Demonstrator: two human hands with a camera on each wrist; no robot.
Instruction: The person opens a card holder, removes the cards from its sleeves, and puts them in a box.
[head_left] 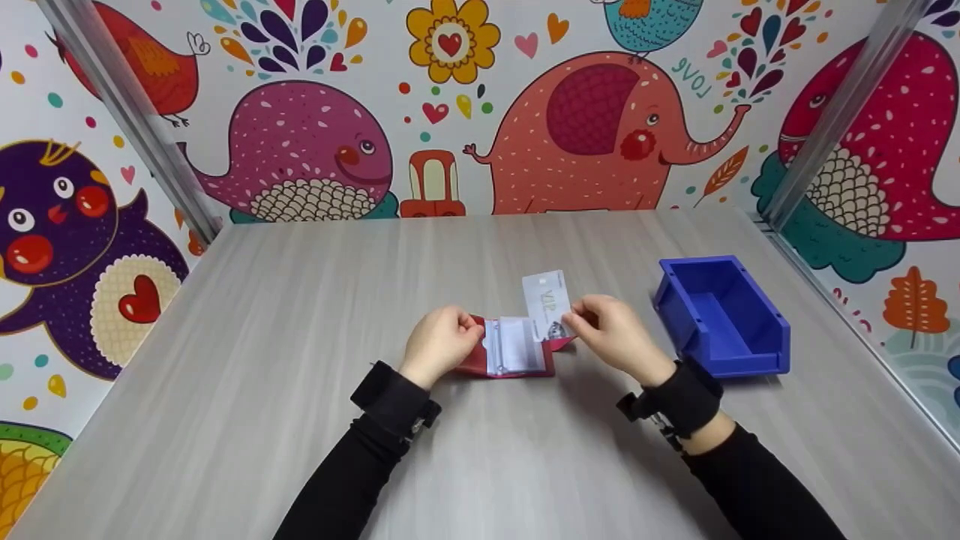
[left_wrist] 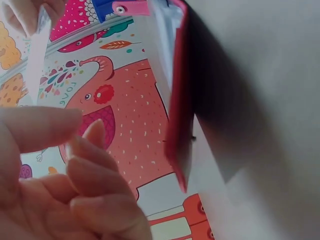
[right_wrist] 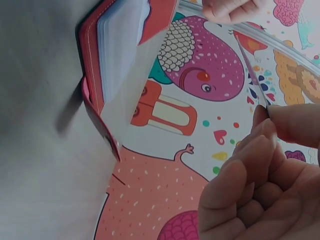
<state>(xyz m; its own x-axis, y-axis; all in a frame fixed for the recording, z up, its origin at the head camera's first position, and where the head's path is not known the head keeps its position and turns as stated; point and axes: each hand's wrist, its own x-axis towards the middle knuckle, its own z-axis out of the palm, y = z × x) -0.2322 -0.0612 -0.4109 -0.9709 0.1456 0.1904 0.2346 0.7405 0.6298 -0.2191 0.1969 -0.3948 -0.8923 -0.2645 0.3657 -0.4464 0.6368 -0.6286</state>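
Note:
Between thumb and fingers my right hand pinches a pale VIP card by its lower right edge. The card stands tilted above a red card wallet, which lies spread on the table with its clear plastic sleeves showing. Over the wallet's left cover is my left hand. In the left wrist view the thumb and loosely curled fingers have nothing between them, and the wallet is beyond them. A red-pink closing strap sticks out from the wallet's right side.
To the right of my right hand stands a blue plastic bin on the wood-grain table. Cartoon-printed panels with metal corner posts border the table's back and sides.

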